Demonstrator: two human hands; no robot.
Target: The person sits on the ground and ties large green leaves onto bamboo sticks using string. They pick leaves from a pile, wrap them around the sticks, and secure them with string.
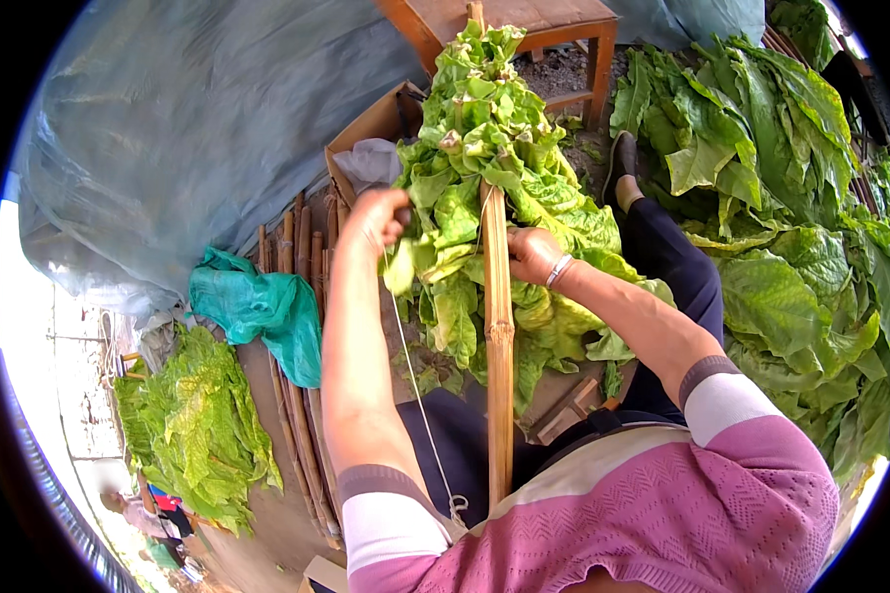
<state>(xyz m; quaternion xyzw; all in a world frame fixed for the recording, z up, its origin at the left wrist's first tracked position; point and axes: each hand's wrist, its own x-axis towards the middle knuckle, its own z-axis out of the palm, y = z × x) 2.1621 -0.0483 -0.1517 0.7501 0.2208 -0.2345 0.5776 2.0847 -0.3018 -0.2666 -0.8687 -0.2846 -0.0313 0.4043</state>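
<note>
A split bamboo pole runs from my waist away toward a wooden stool, with large green leaves bunched thickly along its far part. My left hand, slightly blurred, is closed left of the leaves on a thin white string. The string drops from that hand to a knot by the pole's near end. Just right of the pole, my right hand has its fingers curled in against the leaves. Its fingertips are partly hidden, so what they hold does not show.
The brown wooden stool stands ahead, beside a cardboard box. Bare poles and a teal plastic sheet lie to the left, near another leaf pile. Big leaf heaps fill the right. Grey plastic sheeting hangs at left.
</note>
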